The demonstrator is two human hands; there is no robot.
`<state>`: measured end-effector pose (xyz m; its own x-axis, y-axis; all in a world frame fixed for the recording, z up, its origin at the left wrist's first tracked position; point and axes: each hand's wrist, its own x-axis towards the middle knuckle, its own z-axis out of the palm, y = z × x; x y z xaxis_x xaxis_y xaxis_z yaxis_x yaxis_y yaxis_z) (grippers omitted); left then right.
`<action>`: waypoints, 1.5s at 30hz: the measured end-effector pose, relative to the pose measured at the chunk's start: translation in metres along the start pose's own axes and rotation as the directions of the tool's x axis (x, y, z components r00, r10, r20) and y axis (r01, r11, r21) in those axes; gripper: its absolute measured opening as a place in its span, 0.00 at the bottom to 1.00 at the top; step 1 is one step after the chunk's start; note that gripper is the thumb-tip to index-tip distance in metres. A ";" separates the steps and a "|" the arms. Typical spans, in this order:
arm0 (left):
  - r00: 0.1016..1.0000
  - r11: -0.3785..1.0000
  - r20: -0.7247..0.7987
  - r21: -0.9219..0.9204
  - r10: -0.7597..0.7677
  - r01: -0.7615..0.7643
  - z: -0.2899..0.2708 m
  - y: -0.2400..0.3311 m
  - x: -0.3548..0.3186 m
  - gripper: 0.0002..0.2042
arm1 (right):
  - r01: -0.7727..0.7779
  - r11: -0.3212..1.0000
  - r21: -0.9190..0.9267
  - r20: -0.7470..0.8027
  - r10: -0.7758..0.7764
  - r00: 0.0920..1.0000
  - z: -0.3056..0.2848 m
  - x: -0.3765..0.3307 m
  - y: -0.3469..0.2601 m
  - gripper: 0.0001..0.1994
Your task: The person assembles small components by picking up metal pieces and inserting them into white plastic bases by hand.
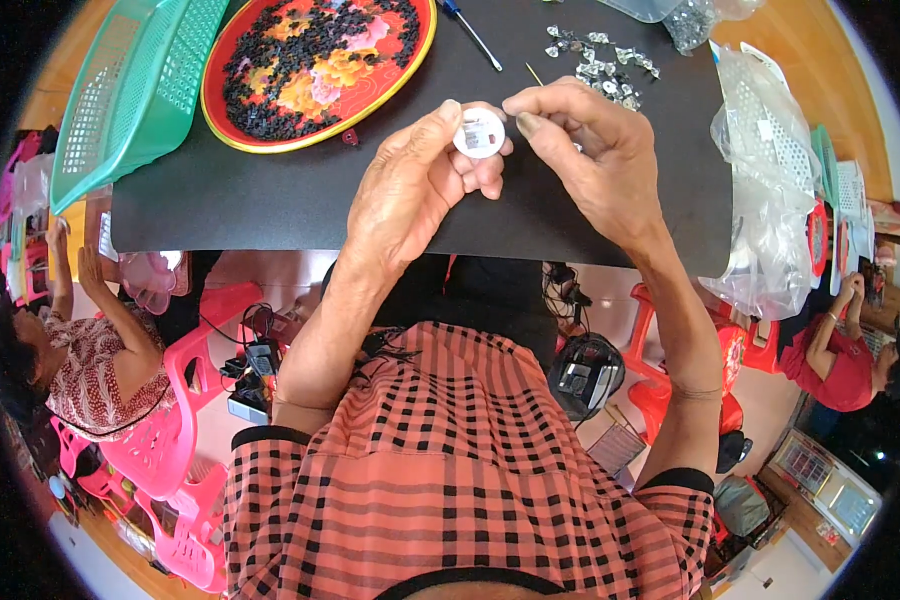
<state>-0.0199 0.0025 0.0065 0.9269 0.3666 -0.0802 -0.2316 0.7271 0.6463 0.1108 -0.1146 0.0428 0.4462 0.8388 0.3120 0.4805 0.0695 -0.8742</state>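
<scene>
A small white round plastic case (481, 146) with cut-outs in its face is gripped between the thumb and fingers of my left hand (400, 185), above the near part of the dark table (280, 215). Close to its right edge, my right hand (610, 150) has thumb and forefinger pinched together. Whatever sits in that pinch is too small to make out. A thin yellowish stick (534, 73) shows just beyond the right knuckles; I cannot tell if it is held. Past that hand lie several small clear and metallic parts (610, 75).
A red round tray (213, 100) of tiny black parts stands far left, beside a green basket (135, 120). A screwdriver (480, 42) lies at the back. Clear plastic bags (770, 230) hang over the right edge. Other people sit left (110, 370) and right (840, 360).
</scene>
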 end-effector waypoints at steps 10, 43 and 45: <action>1.000 0.998 -0.002 -0.067 0.002 -0.002 -0.007 -0.002 0.000 0.17 | 0.284 0.895 -0.343 0.021 -0.295 0.955 0.011 0.006 -0.010 0.12; 0.989 0.990 0.072 0.050 0.131 -0.135 -0.003 -0.005 0.000 0.15 | 0.264 0.877 -0.402 -0.008 -0.291 0.957 0.018 0.000 -0.025 0.16; 0.989 0.989 0.070 0.064 0.128 -0.132 -0.002 -0.005 0.000 0.15 | 0.269 0.863 -0.427 0.013 -0.292 0.956 0.016 0.001 -0.024 0.16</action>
<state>-0.0195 0.0003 0.0020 0.9081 0.4149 0.0561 -0.3327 0.6339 0.6982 0.0875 -0.1072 0.0581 0.2764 0.7890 0.5487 0.8574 0.0554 -0.5116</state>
